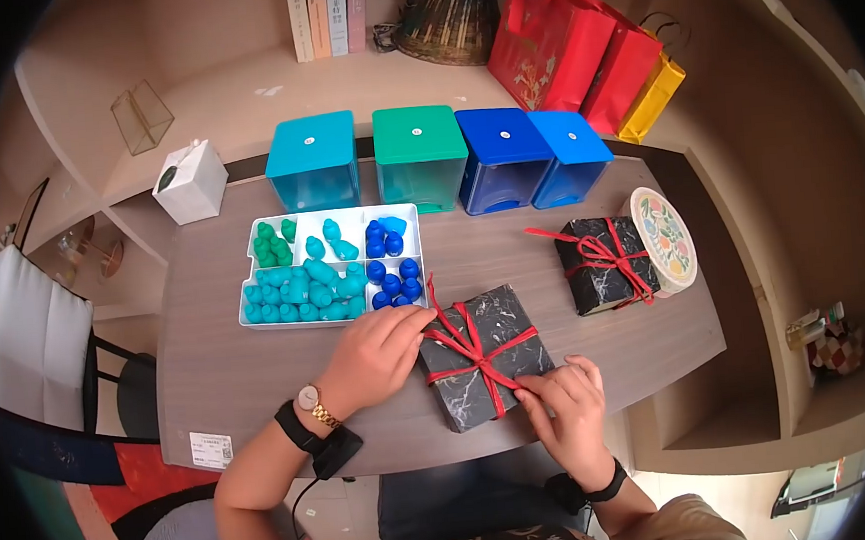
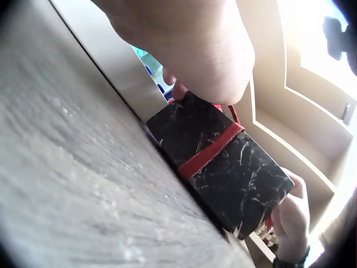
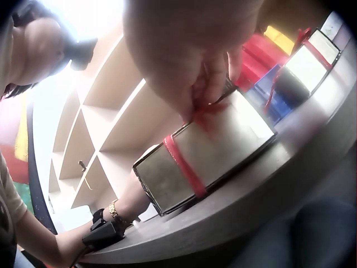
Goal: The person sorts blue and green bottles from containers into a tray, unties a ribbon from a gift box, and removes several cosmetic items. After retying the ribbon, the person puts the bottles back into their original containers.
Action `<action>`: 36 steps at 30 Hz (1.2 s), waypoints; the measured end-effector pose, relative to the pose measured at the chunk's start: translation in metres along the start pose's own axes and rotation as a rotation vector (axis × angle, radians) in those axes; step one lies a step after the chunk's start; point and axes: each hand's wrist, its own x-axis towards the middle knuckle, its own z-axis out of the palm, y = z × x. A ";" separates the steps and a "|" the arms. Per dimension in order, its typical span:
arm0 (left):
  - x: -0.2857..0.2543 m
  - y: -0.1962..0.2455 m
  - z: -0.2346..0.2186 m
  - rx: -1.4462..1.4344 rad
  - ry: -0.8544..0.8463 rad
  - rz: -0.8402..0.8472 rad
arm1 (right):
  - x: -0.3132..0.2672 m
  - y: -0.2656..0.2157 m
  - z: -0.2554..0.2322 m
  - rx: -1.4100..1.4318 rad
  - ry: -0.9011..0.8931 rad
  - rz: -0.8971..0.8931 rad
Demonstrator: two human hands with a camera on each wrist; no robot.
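Observation:
A black marbled gift box (image 1: 482, 398) tied crosswise with red ribbon (image 1: 474, 351) lies at the table's front, a knot at its middle. My left hand (image 1: 376, 352) is at the box's upper left edge, fingertips pinching the ribbon where one tail sticks up past them. At the lower right edge my right hand (image 1: 570, 411) pinches the other ribbon tail between thumb and fingers. In the right wrist view the box's pale side (image 3: 215, 151) shows, with a ribbon band round it. The left wrist view shows the marbled side (image 2: 223, 173); my palm hides part of its top.
A white divided tray (image 1: 334, 217) holds green, teal and blue peg-like pieces. Behind stand lidded boxes, teal (image 1: 312, 163), green (image 1: 422, 160) and blue (image 1: 505, 160). To the right, a second ribboned box (image 1: 594, 284) touches a round patterned lid (image 1: 666, 239). Red bags (image 1: 557, 46) stand behind.

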 end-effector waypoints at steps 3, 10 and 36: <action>-0.001 -0.003 0.003 -0.059 -0.010 -0.028 | 0.003 0.007 -0.007 -0.034 0.048 -0.034; -0.006 -0.007 0.002 -0.074 -0.073 -0.015 | 0.013 0.018 -0.015 -0.108 0.066 -0.083; 0.001 -0.004 -0.012 -0.133 -0.205 0.015 | -0.004 0.017 -0.037 0.006 -0.120 0.122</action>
